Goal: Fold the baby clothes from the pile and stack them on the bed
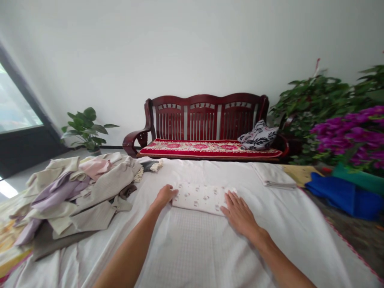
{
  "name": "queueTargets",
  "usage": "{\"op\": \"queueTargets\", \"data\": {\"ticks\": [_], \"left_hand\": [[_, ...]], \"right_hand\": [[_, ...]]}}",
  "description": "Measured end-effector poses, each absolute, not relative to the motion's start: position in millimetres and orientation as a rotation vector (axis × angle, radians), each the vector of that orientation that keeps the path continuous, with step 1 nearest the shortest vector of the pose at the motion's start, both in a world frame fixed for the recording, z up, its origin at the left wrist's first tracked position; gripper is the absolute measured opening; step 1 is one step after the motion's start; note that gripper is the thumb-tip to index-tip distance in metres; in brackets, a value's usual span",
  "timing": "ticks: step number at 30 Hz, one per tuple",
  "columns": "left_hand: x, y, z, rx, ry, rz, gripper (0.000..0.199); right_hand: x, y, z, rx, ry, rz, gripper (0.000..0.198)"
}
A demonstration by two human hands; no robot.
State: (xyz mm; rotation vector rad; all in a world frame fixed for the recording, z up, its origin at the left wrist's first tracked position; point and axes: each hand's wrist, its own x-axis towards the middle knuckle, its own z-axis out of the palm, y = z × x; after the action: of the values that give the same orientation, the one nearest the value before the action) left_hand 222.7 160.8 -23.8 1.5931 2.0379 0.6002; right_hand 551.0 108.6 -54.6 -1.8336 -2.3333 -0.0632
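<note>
A white cloth (198,198) with a small grey print lies folded into a long flat strip on the white sheet (186,244). At its left end is my left hand (164,196), fingers drawn together on the edge; their tips are partly hidden. My right hand (241,214) rests flat over the right end, its fingers stretched out and slightly apart. To the left spreads a loose heap of clothes (96,196) in beige, lilac, pink and grey. Another folded white cloth (274,176) lies flat at the far right of the sheet.
Beyond the sheet stands a dark red wooden bench (201,116) with a red patterned seat cover (195,149) and a printed cushion (259,136). Blue fabric (345,196) and purple flowers (351,134) are at the right. A potted plant (88,130) stands back left.
</note>
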Motion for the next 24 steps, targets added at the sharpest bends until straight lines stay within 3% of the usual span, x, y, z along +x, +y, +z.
{"op": "queueTargets", "data": {"ticks": [4,8,15,20,24], "left_hand": [[223.6,165.8,-25.1,1.572,1.948,0.540,0.018],[223.5,171.2,-29.7,1.543,1.909,0.563,0.017],[226.4,171.5,-37.4,1.394,1.809,0.794,0.011],[235.3,163.8,-35.5,1.202,1.625,0.952,0.030],[243.8,159.8,-31.0,1.106,1.488,1.043,0.031]], "right_hand": [[552.1,107.6,-55.1,-1.845,-2.302,0.036,0.064],[548.8,108.1,-42.9,-1.898,-2.314,0.101,0.061],[523.7,119.7,-18.4,-1.809,-2.304,-0.091,0.046],[493.6,136.8,-22.1,-1.685,-2.394,0.028,0.050],[476.5,144.5,-33.6,-1.667,-2.403,0.122,0.053]]}}
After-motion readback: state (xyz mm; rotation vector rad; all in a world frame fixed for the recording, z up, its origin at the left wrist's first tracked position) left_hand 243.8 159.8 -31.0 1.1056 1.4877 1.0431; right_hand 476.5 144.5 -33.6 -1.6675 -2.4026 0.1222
